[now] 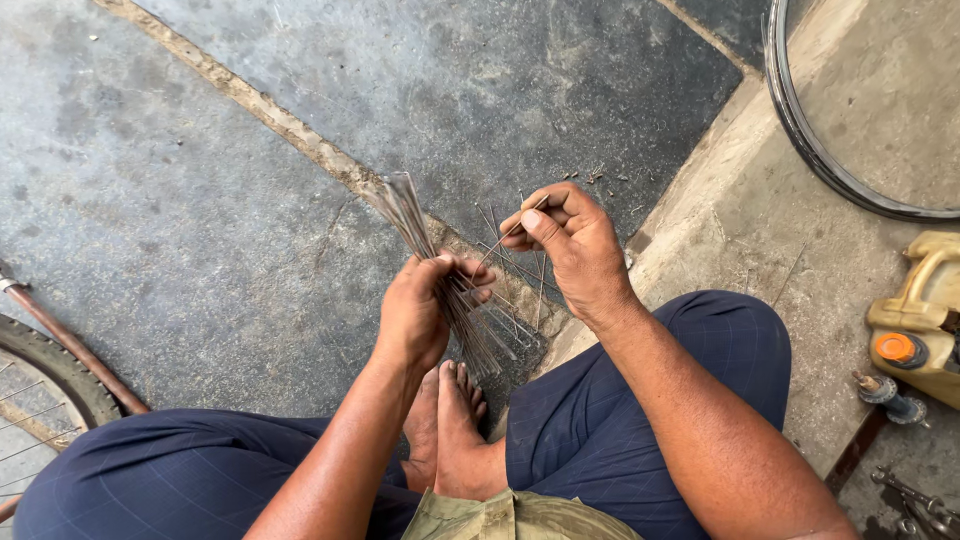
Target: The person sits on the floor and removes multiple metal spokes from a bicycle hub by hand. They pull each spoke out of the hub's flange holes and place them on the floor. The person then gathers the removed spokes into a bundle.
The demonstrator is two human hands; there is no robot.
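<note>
The bundle of metal spokes (430,260) sits in my left hand (415,315). My left fingers (478,272) are closed around its middle, so the rods fan out above and below the fist. The upper ends splay away from me over the stone floor (250,200); the lower ends point down toward my bare feet (450,420).

My right hand (570,245) is just beside the left, slightly farther from my body. Its fingers (545,225) are pinched on a single spoke (500,240), which slants from that pinch down toward the left fist. Whether its lower end sits inside the bundle, I cannot tell.

Loose spokes (520,280) lie on the floor under and between both hands.

Beyond my right hand, a bare metal wheel rim (810,140) rests on the raised concrete slab (760,220). To the right of my right forearm stand a yellow oil can with an orange cap (920,320) and a small threaded metal part (885,392). Tools (915,500) lie near that, at the lower right corner.

Far to the left of my left arm, part of a spoked wheel with its tyre (50,375) and a rust-coloured tube (70,350) are in view.
</note>
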